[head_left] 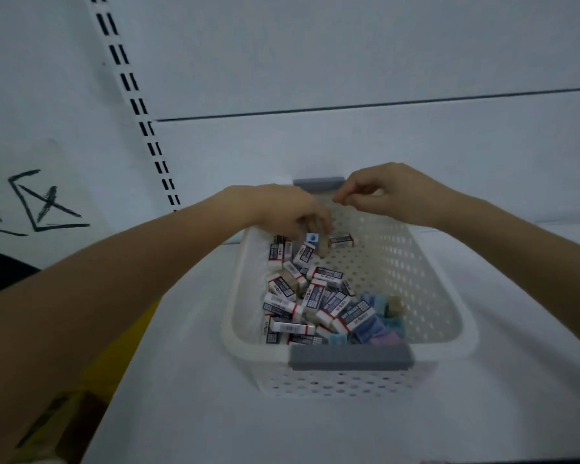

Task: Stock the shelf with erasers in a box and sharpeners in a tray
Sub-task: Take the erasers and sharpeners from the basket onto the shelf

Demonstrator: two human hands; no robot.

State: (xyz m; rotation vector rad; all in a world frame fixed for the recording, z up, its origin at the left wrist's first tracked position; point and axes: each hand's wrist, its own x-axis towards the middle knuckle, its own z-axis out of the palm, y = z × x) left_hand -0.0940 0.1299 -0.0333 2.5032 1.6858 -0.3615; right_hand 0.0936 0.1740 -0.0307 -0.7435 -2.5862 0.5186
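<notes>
We see the erasers [302, 296] as small white blocks in dark navy sleeves with a red stripe and pale printed labels. A few tan ends stick out of the sleeves. They lie jumbled, some flat and some on edge, in a loose heap along the left wall of the basket [467, 333], from its far left corner to its near edge.

At the near end of the heap, just behind the near handle [349, 358], sits a cluster of pastel blocks [379, 316] in blue, pink and tan. We cannot tell whether they are erasers or sharpeners.

The basket is white plastic, pierced with rows of small holes, with a grey handle at each end. Its right half shows bare floor. It stands on the white shelf [315, 430], its far handle [317, 183] against the back panel.

The left hand [282, 209] reaches into the far left corner, fingers curled down and pinching a tan eraser [322, 247] at the top of the heap.

The right hand [392, 192] hovers over the far edge beside the far handle. Its fingers are curled, with thumb and forefinger tips together. We cannot tell whether anything lies between them.

Left of the shelf we see a slotted upright [141, 108], a handwritten sign [31, 202] and a brown box [57, 423].
</notes>
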